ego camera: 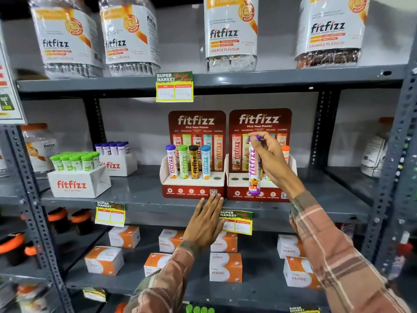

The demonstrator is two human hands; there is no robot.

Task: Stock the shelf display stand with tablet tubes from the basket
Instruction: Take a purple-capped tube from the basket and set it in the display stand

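Two red fitfizz display stands sit side by side on the middle shelf. The left stand holds several upright tubes with purple, green, black and blue caps, and its rightmost hole is open. My right hand grips a purple-capped tablet tube by its top, upright, in front of the right stand. That stand shows open holes at its left and an orange-capped tube at its right. My left hand rests flat, fingers apart, on the shelf edge below the left stand. No basket is in view.
A white fitfizz box of green-capped tubes and another of purple-capped tubes stand at the left of the shelf. Large fitfizz jars fill the shelf above. White and orange boxes lie on the shelf below. Price tags hang on shelf edges.
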